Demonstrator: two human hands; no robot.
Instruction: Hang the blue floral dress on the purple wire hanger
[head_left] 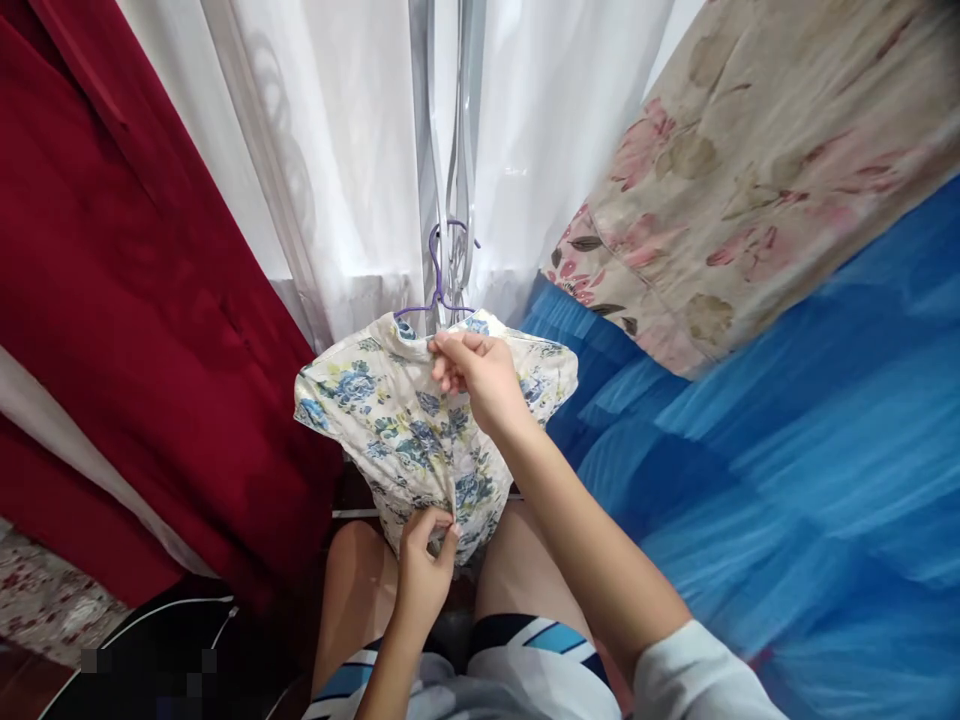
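In front of me a white shirt (405,440) with blue and yellow-green flowers hangs on a purple hanger (438,285). The hanger's hook goes round pale straps or bars above it. With fingers pinched, my right hand (480,370) grips the shirt at the front of its neckline. Lower down, my left hand (429,560) pinches the front edge of the same shirt near its hem. Between the two hands the front edge runs roughly straight. Whether a button or fastener lies under the fingertips is hidden.
White curtains (352,150) hang behind the shirt. Dark red cloth (150,250) falls on the left; on the right are a floral cloth (720,190) and blue gauzy fabric (750,480). A black item with pale piping (172,640) lies at lower left. My bare knees are just below the shirt.
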